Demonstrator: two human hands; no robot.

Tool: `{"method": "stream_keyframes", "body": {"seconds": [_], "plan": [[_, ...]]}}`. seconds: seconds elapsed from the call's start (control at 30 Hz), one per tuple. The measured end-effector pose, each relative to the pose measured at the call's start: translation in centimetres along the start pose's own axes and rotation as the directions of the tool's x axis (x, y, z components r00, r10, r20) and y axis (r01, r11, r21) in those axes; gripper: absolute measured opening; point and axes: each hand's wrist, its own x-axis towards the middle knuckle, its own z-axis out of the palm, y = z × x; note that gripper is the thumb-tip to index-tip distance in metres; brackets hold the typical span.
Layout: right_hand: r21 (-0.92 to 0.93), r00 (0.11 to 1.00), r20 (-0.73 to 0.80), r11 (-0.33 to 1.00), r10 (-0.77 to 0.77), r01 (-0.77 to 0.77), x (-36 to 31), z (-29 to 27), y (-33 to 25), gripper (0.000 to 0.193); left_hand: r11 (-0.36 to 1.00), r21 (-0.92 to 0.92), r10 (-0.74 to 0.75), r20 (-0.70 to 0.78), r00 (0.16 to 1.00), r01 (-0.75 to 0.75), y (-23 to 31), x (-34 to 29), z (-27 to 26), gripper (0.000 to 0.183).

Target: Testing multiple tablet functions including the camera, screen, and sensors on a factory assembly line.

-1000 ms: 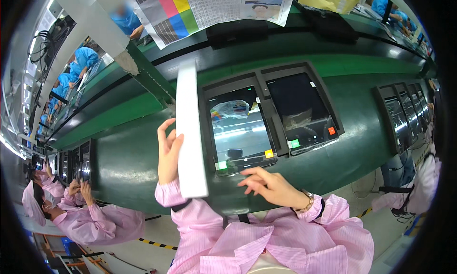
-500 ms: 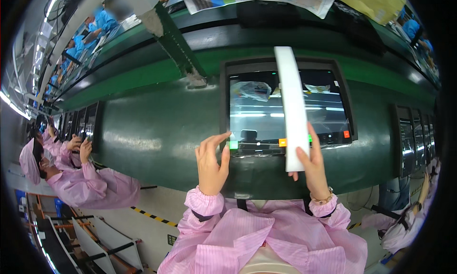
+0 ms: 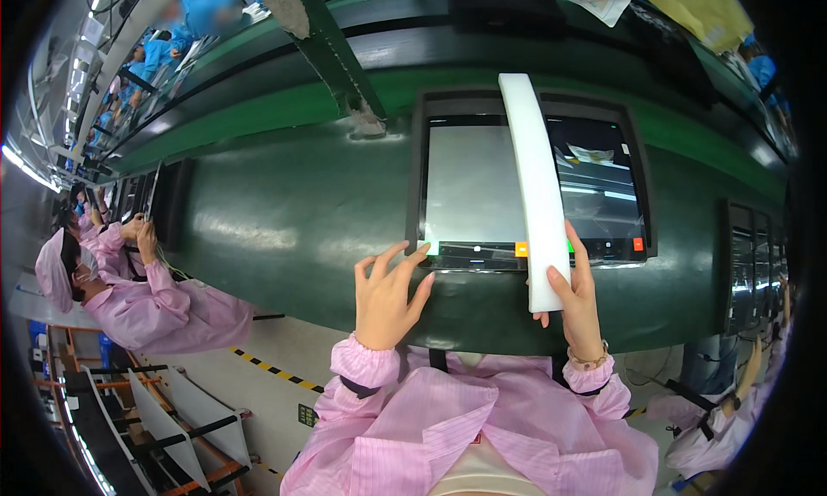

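Note:
A black tray [image 3: 419, 164] lies on the green bench and holds flat glossy screen panels. The left panel [image 3: 474, 182] looks plain pale grey; the right panel [image 3: 599, 190] is dark with reflections. Small green, orange and red tabs mark their near edges. My right hand [image 3: 575, 298] grips the near end of a long white foam strip [image 3: 534, 177], which stretches over the tray between the panels. Fingers spread, my left hand [image 3: 388, 298] is at the left panel's near left corner, fingertips by its green tab [image 3: 432, 248]. Whether they touch the tab is unclear.
A green metal post [image 3: 332, 52] rises behind the tray on the left. More trays of dark panels [image 3: 745, 263] sit on the bench at right and far left. A co-worker in pink [image 3: 164, 311] handles something at the left. Paper sheets and a yellow bag [image 3: 702, 12] lie at the back.
The left panel has turned from dark and reflective to plain pale grey. My left hand's fingers have spread a little. My right hand still holds the foam strip. The view has shifted slightly.

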Motion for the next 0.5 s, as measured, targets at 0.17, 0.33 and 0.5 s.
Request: {"method": "stream_keyframes", "body": {"seconds": [0.17, 0.33, 0.5], "plan": [[-0.045, 0.984, -0.154, 0.995, -0.09, 0.084, -0.1, -2.8, -0.6, 0.051, 0.99, -0.092, 0.109, 0.009, 0.994, -0.107, 2.9, 1.5, 0.6, 0.036], [-0.146, 0.849, -0.479, 0.974, -0.222, 0.172, -0.6, -8.6, -2.0, 0.042, 0.905, -0.253, 0.383, 0.128, 0.915, -0.343, 8.8, 3.1, 3.3, 0.037], [-0.215, 0.742, -0.616, 0.963, -0.265, 0.165, -1.2, -12.9, -3.2, 0.04, 0.867, -0.246, 0.473, 0.137, 0.87, -0.433, 12.2, 4.3, 5.5, 0.036]]}}
